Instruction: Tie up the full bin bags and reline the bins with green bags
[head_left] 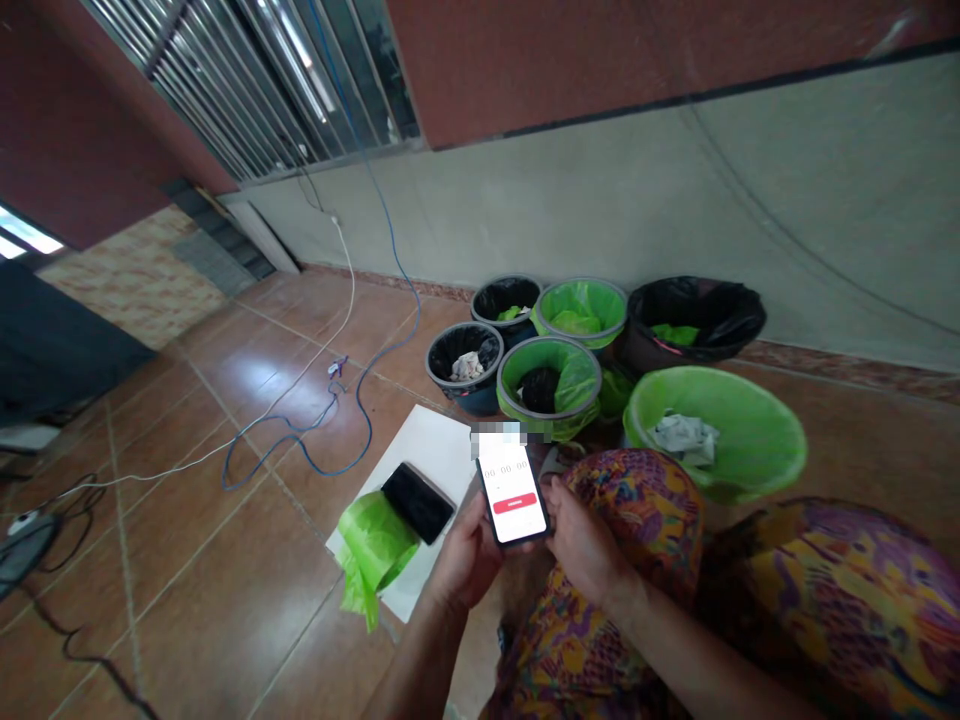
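I hold a smartphone (512, 487) with a lit screen showing a timer and a red button. My left hand (466, 558) grips its left edge from below. My right hand (583, 540) closes on its right edge, over my knee in patterned cloth (645, 500). Left of my hands, a roll of green bags (373, 545) and a roll of black bags (417, 501) lie on a white sheet (431, 445) on the tiled floor.
Several small bins stand by the wall: black-lined ones (465, 368) (506, 298) (694, 320) and green-lined ones (550, 385) (582, 310) (716, 430), some with crumpled waste inside. A blue cable (300, 440) and a white cable (349, 290) trail over the floor at left.
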